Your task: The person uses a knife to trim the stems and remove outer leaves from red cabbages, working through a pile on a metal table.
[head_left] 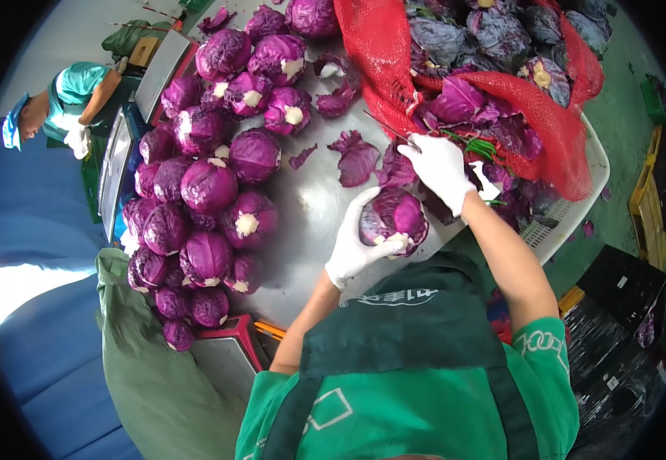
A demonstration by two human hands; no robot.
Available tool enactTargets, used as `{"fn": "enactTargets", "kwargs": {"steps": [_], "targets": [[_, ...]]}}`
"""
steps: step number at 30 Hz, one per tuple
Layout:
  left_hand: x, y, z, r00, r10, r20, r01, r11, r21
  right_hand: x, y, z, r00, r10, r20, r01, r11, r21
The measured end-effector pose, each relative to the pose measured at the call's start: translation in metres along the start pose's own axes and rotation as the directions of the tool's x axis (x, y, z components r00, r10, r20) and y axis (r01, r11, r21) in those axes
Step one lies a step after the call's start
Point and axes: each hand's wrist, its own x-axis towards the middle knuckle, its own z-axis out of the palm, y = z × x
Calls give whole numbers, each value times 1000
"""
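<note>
My left hand (356, 241), in a white glove, holds a red cabbage head (393, 218) above the near edge of the metal table (310, 201). Up and to the right of it, my white-gloved right hand (437, 169) is closed on a thin knife (385, 125), whose narrow blade points up and left; its handle is hidden in the fist. Loose purple cabbage leaves (359, 161) lie on the table beyond the held head. Many red cabbages (209, 185) with pale cut stems are piled on the table's left side.
A red mesh bag (379, 63) of untrimmed cabbages (497, 34) lies open at the upper right. Beside me on the right, a white plastic crate (574, 224) holds leaves. A metal-topped scale (226, 356) stands near left. A co-worker (74, 103) is at the upper left.
</note>
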Motion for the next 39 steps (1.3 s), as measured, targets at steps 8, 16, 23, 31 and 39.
{"fn": "enactTargets", "kwargs": {"steps": [8,16,23,31,39], "targets": [[-20,0,16,893,-378,-245,196,815,-545,-104,-34,-23,982,-189,-24,191,973,129],[-18,2,25,906,-319,-277,206,907,-368,-110,-60,-35,966,-66,251,102,986,-132],[-20,5,30,912,-222,-346,133,956,-262,-89,-8,-24,971,58,-232,10,959,282],[-17,12,28,922,-295,-251,164,884,-437,-72,-39,-55,891,-23,453,-60,984,166],[-15,2,33,926,-101,-365,77,994,-79,-85,-46,-55,930,-133,343,179,978,-104]]}}
